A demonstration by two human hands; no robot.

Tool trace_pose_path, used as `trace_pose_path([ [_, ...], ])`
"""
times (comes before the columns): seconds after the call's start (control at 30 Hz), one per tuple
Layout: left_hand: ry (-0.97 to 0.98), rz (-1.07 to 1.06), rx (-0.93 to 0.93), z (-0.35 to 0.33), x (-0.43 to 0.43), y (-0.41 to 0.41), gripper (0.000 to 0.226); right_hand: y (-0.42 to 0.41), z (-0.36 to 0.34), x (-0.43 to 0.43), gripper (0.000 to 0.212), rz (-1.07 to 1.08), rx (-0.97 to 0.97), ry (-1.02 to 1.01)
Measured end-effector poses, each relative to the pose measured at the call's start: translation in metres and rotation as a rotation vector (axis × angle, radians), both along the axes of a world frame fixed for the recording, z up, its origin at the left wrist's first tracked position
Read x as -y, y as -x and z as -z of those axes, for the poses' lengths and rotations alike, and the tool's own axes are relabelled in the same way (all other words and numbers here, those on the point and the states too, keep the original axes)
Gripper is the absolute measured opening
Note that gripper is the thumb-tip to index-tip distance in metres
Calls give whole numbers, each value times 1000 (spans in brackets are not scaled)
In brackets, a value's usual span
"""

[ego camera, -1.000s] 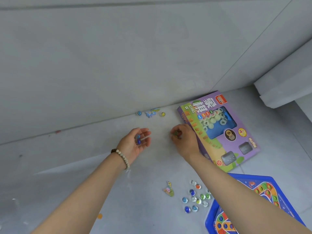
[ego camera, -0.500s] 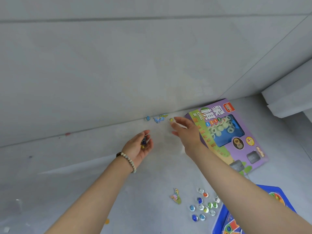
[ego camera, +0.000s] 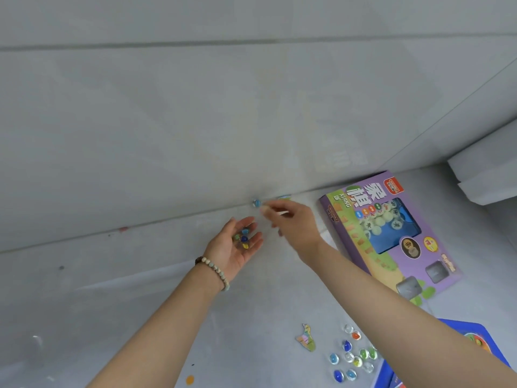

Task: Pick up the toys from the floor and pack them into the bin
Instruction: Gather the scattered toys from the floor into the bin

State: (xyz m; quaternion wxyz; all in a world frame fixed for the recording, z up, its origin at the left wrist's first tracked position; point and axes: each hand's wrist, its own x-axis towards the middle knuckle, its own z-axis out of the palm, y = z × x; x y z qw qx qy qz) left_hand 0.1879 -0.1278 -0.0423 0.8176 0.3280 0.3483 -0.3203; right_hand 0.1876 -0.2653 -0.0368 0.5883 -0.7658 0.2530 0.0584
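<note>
Here, blue marble [ego camera: 256, 203] just beside right fingers [ego camera: 275, 209], grip unclear, left fingers [ego camera: 249, 220] loosely cupping marbles [ego camera: 244, 238]

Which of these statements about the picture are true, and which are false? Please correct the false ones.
1. The left hand carries several marbles in its upturned palm. True.
2. The purple game box stands upright on its edge. False: it lies flat on the floor.
3. The bead bracelet is on the right wrist. False: it is on the left wrist.
4. A group of loose marbles lies on the floor beside the blue board. True.
5. The right hand reaches toward a blue marble at the foot of the wall. True.
</note>
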Motion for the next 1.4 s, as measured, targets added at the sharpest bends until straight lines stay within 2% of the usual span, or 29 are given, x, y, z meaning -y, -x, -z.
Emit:
trace_pose_path([
  [0.07,14,-24,4,-2,-2,-2,34,6,-5,-12,13,-78,-5,-55],
  [0.2,-75,-118,-9,1,-7,-6,28,-6,1,-11,22,183,-43,-74],
  [0.27,-147,-110,7,3,-9,-6,27,-15,7,-13,22,205,-97,-74],
  [0.53,-116,-169,13,3,-13,-3,31,-29,27,-33,17,234,-151,146],
  [0.63,-83,-160,12,1,-17,-5,35,-23,17,-35,15,213,-130,0],
  [0.73,-27,-126,5,-3,-16,-6,37,-6,0,-37,14,-3,-77,-192],
  [0.8,-4,-124,-5,-3,-13,-6,37,1,-4,-27,18,-68,-35,-153],
  [0.93,-11,-176,-34,-3,-9,-5,33,-10,8,9,27,205,-67,-13],
  [1.07,-35,-157,-26,0,-6,-1,34,-19,21,18,35,288,-141,-68],
  [1.4,-55,-115,-23,-1,-11,5,28,0,30,21,24,146,-128,163],
])
